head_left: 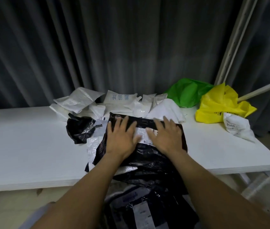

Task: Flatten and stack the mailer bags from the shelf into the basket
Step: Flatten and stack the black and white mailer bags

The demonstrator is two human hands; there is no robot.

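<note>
Your left hand [121,139] and right hand [166,138] press flat, fingers [124,124] spread, on the black mailer bag [147,156]; its white shipping label [142,132] lies between both thumbs.

Left hand [122,138], right hand [165,136]: palms down, side by side, fingers apparently flat.

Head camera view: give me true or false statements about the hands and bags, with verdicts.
1. The left hand and the right hand both press flat on the black mailer bag. True.
2. The green bag lies at the left end of the shelf. False: it is at the back right, beside the yellow bag.
3. A crumpled black bag sits left of the left hand. True.
4. The right hand grips the yellow bag. False: its fingers lie straight on the black mailer bag.
</note>
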